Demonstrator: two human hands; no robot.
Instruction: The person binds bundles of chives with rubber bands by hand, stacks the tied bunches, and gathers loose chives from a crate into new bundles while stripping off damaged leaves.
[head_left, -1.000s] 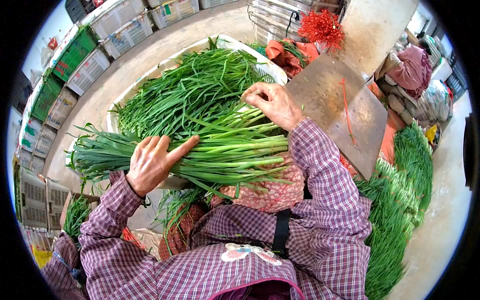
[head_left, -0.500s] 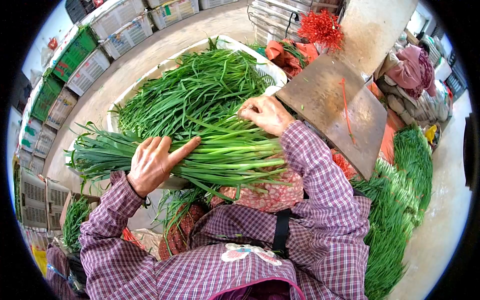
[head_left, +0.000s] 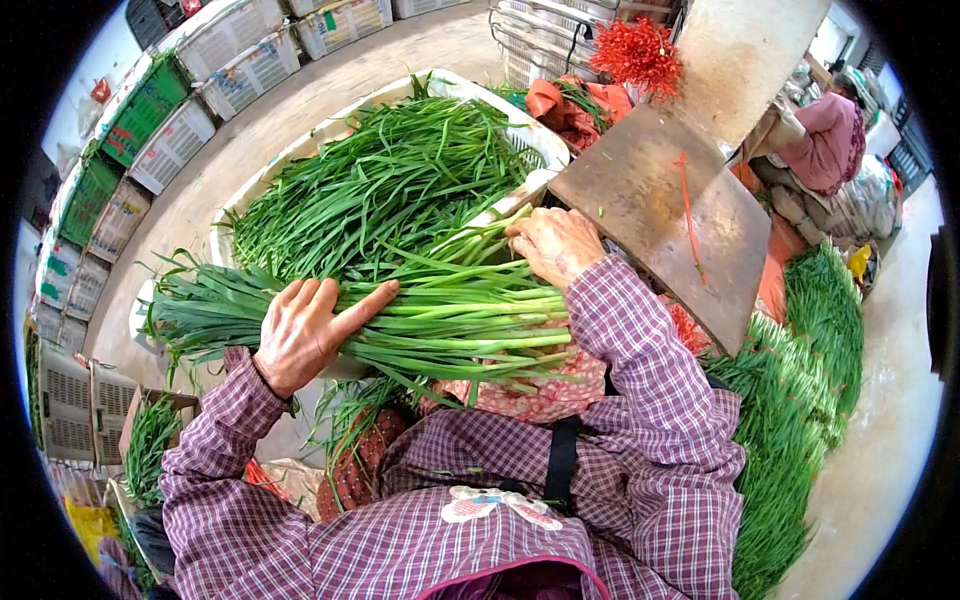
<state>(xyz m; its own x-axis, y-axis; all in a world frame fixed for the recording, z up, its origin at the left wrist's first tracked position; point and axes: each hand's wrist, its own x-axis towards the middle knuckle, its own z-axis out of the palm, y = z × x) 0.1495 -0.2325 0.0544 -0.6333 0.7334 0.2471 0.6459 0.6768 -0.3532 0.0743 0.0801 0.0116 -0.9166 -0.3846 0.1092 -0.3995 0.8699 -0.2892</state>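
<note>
A thick bunch of garlic chives [head_left: 465,318] lies across my lap, leafy ends to the left and pale stems to the right. My left hand [head_left: 308,325] is closed over its middle, the index finger stretched along the leaves. At the stem end, my right hand [head_left: 558,243] pinches a few chive stalks [head_left: 482,240] that stand apart above the bunch; its fingertips are partly hidden. Just beyond, a white plastic crate [head_left: 545,148] holds a heap of loose chives [head_left: 390,175].
To the right stands a board [head_left: 640,185] with an orange strip [head_left: 687,215] on it. Red ties [head_left: 637,58] hang behind. Bundled chives [head_left: 775,440] cover the floor at right. A person in pink [head_left: 825,142] sits farther back. Stacked crates [head_left: 172,145] line the left.
My right hand has shifted right and slightly toward me, drawing the few stalks with it. My left hand stays on the bunch. The person in pink has straightened from a bent posture.
</note>
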